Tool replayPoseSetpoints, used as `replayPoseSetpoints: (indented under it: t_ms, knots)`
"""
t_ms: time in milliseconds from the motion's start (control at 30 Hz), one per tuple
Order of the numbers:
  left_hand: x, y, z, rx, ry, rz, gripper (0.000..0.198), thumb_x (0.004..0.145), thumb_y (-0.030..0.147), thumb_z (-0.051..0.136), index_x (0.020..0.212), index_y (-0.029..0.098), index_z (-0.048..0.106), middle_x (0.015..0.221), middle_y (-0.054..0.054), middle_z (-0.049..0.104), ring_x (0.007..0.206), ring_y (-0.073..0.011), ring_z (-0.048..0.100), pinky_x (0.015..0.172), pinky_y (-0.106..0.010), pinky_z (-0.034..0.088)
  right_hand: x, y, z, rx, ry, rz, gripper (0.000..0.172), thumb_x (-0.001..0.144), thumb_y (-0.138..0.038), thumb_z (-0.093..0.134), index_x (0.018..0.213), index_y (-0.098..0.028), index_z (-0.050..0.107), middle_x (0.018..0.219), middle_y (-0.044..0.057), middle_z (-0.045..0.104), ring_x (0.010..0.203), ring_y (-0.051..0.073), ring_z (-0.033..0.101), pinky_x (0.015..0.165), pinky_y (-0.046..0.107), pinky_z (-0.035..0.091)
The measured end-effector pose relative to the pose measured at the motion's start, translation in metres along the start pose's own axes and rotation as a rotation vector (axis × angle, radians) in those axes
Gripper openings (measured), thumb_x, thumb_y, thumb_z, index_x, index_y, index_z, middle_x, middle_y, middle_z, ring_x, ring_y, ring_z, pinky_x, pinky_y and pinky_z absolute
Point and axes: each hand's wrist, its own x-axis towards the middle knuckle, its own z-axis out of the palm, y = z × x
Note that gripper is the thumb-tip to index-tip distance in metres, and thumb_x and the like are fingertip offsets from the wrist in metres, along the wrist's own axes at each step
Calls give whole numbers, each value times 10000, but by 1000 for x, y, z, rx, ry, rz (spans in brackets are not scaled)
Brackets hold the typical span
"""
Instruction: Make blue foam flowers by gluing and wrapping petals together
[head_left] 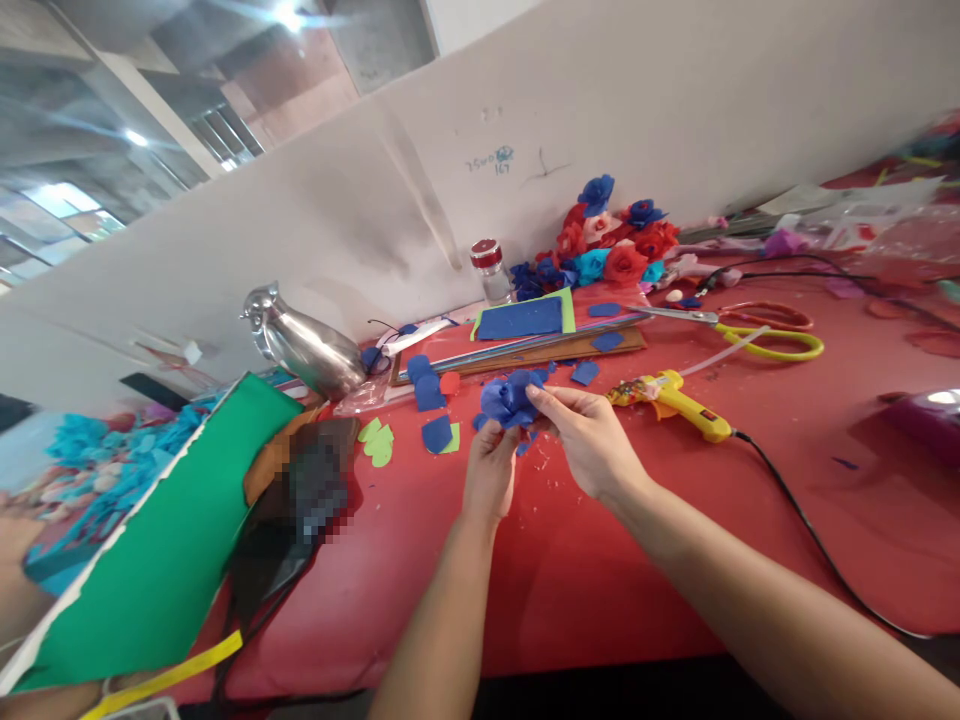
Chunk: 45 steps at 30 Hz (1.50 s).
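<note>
A blue paper flower (510,398) is held up over the red table (600,590) between my two hands. My left hand (491,465) is closed on its underside from below. The fingers of my right hand (592,435) pinch a petal at its right edge. Cut blue petals (429,392) and light green pieces (379,442) lie to the left of the flower. A yellow glue gun (686,405) rests on the table just right of my right hand, its black cord running toward the front right.
Scissors (772,340) lie behind the glue gun. Finished flowers (622,245) are heaped against the wall, beside a red-capped jar (489,270). A metal jug (311,345) stands back left, with a green board (165,540) nearer. A purple object (926,430) sits right.
</note>
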Motion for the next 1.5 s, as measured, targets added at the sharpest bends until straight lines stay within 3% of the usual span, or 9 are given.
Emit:
replayPoseSetpoints:
  t_ms: [400, 600, 800, 1100, 1267, 1500]
  knots:
    - [1, 2, 1, 37, 36, 24, 294, 682, 490, 687, 705, 198, 655, 657, 16, 570, 676, -122, 474, 702, -264, 413, 1, 3, 0, 7, 8, 20, 319, 627, -479, 741, 663, -165, 701, 580, 14, 642, 517, 108, 518, 525, 252, 437]
    - [1, 3, 2, 121, 77, 23, 265, 715, 467, 656, 746, 206, 688, 772, -10, 646, 800, -161, 547, 766, -288, 436, 1, 3, -1, 103, 49, 26, 175, 638, -342, 671, 721, -188, 664, 631, 6, 655, 595, 143, 599, 563, 266, 474]
    - [0, 5, 1, 98, 74, 19, 240, 719, 415, 666, 839, 213, 714, 837, -10, 675, 844, -165, 558, 807, -287, 435, 1, 2, -1, 62, -10, 27, 185, 589, -245, 685, 763, -203, 639, 687, -4, 667, 635, 129, 599, 609, 257, 474]
    - [-2, 11, 5, -38, 75, 44, 273, 662, 451, 724, 789, 210, 731, 735, 6, 657, 733, -126, 538, 748, -260, 431, 1, 0, -4, -109, -112, 19, 280, 559, -369, 789, 722, -175, 670, 630, 0, 644, 566, 107, 522, 566, 262, 445]
    - [-3, 15, 6, -68, 53, 40, 283, 657, 471, 723, 706, 192, 711, 606, 18, 585, 620, -112, 509, 660, -253, 432, 0, -2, -4, -198, -122, 10, 262, 569, -376, 781, 717, -180, 687, 613, -5, 636, 534, 106, 502, 538, 267, 425]
    - [-4, 17, 6, -79, 56, 36, 266, 649, 440, 726, 681, 178, 692, 595, 26, 568, 602, -100, 477, 623, -237, 409, 1, 2, -6, -265, -154, -25, 271, 594, -393, 762, 752, -182, 694, 603, -10, 624, 533, 111, 499, 539, 267, 423]
